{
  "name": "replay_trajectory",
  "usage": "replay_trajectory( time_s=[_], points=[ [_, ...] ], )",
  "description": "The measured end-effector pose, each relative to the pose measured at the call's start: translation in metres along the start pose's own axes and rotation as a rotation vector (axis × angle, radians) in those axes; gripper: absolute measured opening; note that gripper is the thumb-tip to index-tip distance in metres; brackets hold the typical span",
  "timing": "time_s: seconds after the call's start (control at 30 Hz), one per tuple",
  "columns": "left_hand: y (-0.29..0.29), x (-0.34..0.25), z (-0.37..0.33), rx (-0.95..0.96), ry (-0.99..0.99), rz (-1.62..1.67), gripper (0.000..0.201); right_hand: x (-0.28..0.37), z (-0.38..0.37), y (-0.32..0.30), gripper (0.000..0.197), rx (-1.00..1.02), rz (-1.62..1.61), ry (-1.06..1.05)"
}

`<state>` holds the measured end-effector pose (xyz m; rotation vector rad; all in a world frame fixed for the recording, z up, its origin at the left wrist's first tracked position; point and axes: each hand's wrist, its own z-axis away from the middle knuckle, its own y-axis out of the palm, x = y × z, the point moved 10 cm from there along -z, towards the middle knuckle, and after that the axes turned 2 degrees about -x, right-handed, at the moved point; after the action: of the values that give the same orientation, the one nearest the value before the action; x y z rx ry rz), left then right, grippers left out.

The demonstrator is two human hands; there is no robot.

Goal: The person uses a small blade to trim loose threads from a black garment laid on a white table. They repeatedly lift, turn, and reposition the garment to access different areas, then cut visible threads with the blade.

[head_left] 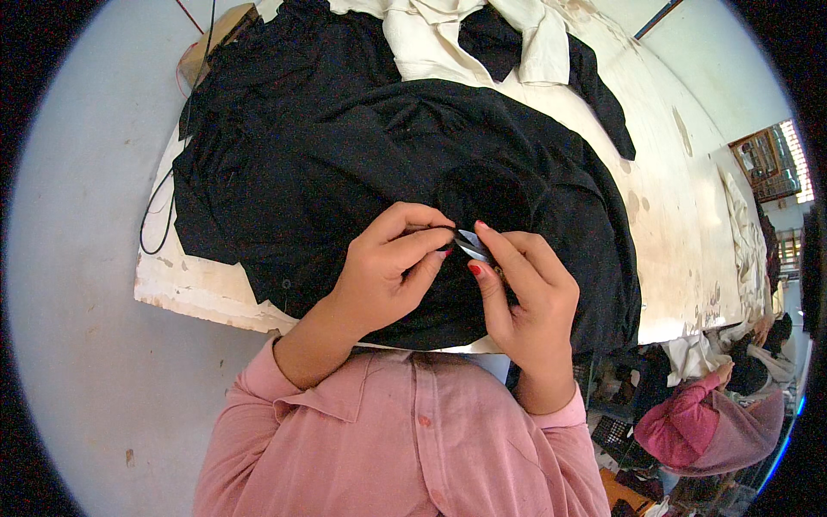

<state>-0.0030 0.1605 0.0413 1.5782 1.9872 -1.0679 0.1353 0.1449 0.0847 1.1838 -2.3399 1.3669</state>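
Observation:
A large black garment point(336, 164) lies spread and rumpled in front of me. Above its near part, my left hand point(385, 269) pinches a small bit of the black cloth between thumb and fingers. My right hand point(536, 289) is closed on a pair of small metal thread snips point(471, 246), held between thumb and forefinger. The blades point left and touch or nearly touch the pinched cloth. Whether they have any thread between them is too small to tell.
The garment rests on a pale, worn wooden table point(676, 250). White cloth point(435, 43) and more black cloth lie at its far side. A black cord point(145, 226) loops at the left edge, near a brown cardboard box point(226, 34). A co-worker point(689, 426) sits at lower right.

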Motion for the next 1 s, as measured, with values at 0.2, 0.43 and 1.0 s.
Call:
replay_trajectory(
  time_s=[0.2, 0.43, 1.0],
  points=[
    [0.002, -0.004, -0.002, 0.024, 0.034, -0.017, 0.024, 0.003, -0.001, 0.002, 0.029, 0.014, 0.075, -0.061],
    [0.001, -0.004, -0.001, 0.009, 0.029, -0.027, 0.023, 0.006, -0.003, 0.001, 0.027, 0.041, 0.130, -0.032],
    [-0.003, 0.025, 0.006, -0.036, -0.375, 0.480, 0.013, 0.015, 0.001, 0.005, 0.080, -0.072, -0.050, -0.083]
  ],
)
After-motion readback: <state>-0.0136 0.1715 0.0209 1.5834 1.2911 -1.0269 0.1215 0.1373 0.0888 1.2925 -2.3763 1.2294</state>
